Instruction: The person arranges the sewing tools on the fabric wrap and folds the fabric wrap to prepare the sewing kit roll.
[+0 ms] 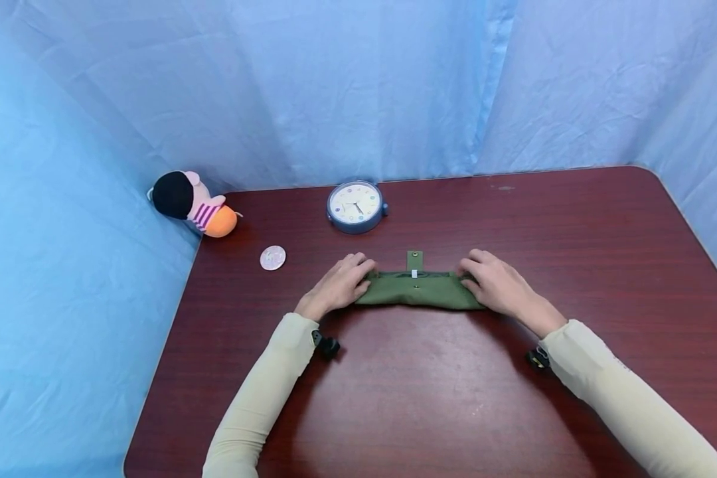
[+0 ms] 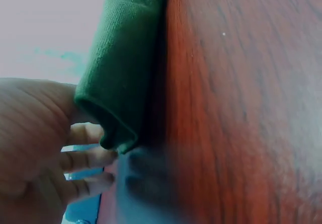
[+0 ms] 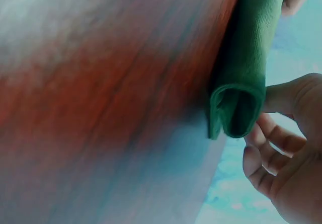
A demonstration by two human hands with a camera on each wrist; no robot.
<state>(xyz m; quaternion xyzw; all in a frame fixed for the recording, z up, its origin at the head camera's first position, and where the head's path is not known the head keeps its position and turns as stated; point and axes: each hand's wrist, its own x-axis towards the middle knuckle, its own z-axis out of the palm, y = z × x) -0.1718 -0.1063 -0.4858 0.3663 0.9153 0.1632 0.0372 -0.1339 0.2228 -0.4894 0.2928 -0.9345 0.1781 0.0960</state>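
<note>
A green cloth case (image 1: 421, 293) with a snap tab (image 1: 415, 259) lies folded into a long narrow strip on the table. A small white label (image 1: 414, 273) shows at its upper edge. My left hand (image 1: 343, 282) grips the left end, thumb at the near side and fingers over the far side. At the right end my right hand (image 1: 498, 282) holds the cloth in the same way. Both wrist views show the cloth's rolled, layered ends, the left end (image 2: 121, 68) and the right end (image 3: 246, 68), with thumb and curled fingers about them.
On the brown table (image 1: 418, 392), a blue-rimmed clock (image 1: 355, 206) lies face up beyond the cloth. Left of it is a pale round disc (image 1: 273, 257). A plush toy (image 1: 197, 204) lies at the far left corner. Blue curtains (image 1: 358, 86) hang around the table.
</note>
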